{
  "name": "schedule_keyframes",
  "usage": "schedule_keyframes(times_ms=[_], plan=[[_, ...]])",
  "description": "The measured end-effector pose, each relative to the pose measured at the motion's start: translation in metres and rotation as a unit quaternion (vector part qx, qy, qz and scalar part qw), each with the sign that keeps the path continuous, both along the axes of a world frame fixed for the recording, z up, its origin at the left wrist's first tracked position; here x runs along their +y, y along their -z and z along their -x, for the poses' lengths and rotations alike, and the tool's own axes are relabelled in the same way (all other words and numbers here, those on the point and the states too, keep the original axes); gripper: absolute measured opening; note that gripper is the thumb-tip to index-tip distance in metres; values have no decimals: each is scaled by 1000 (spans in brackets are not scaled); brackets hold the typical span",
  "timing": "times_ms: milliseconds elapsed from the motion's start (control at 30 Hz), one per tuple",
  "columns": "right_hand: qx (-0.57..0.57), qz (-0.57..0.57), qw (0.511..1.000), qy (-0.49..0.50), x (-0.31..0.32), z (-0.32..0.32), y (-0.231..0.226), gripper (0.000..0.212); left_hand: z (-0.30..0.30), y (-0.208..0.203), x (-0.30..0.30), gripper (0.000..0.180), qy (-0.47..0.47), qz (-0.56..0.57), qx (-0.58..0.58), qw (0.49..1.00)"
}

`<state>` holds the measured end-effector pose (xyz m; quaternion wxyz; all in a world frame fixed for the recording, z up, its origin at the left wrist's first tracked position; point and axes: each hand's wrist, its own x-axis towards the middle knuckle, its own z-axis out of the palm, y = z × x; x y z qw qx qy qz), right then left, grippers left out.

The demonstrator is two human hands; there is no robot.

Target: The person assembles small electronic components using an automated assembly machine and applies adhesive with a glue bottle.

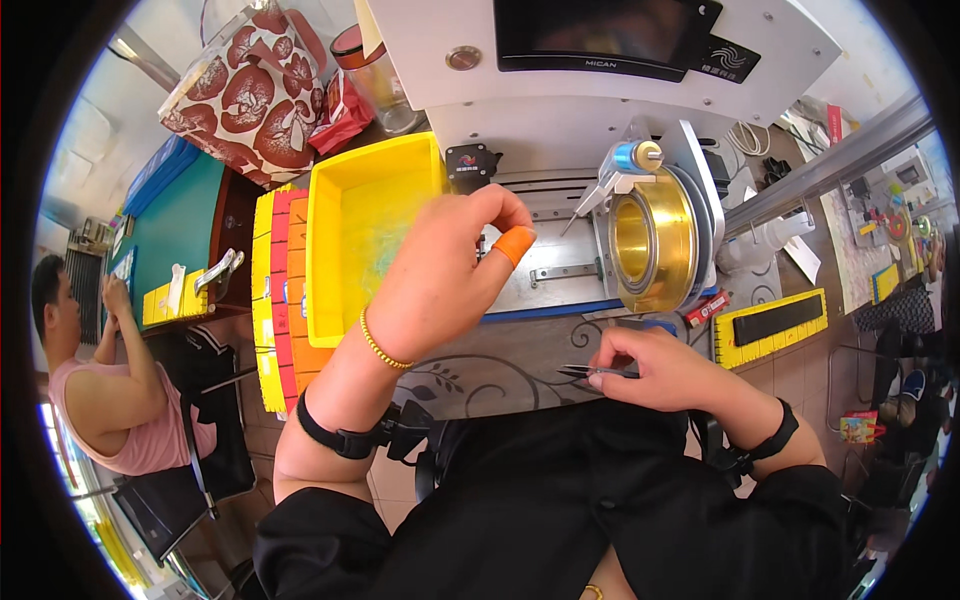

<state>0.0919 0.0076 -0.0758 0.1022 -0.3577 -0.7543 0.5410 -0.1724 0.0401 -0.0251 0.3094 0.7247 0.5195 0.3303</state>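
My left hand (435,275) is raised over the metal bed (560,262) of a white machine. An orange finger cot covers one fingertip. Its fingers are pinched together, and whatever may be between them is hidden. Low at the table's front edge, my right hand (655,370) grips dark tweezers (578,370), their tips pointing left. Between the bed and my right hand stands a shiny gold roll of tape (680,245) on the machine. Beside my left wrist is a yellow plastic bin (330,215) with thin, clear greenish pieces inside.
A blue-tipped dispenser nozzle (632,157) angles down over the bed. The machine's dark screen (600,35) is above. Orange and red boxes (290,290) line the bin's left side. A yellow tray with a black bar (775,328) lies at right. A person (125,375) sits at far left.
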Motion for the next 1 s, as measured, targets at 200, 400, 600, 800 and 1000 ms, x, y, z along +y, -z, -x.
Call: schedule_keyframes(times_ms=[200,400,600,800,1000], plan=[[-18,56,998,-38,4,10,-22,24,-4,-4,-1,8,-39,52,-48,997],[29,-92,995,-27,6,46,-60,22,10,23,-8,8,-91,62,-165,980],[-53,-470,880,34,22,73,-61,25,12,34,-16,9,-140,-3,-161,977],[-89,-500,859,63,29,84,-57,18,9,34,-14,9,-143,14,-193,971],[-107,-502,857,56,32,88,-57,18,9,35,-11,7,-123,38,-244,961]])
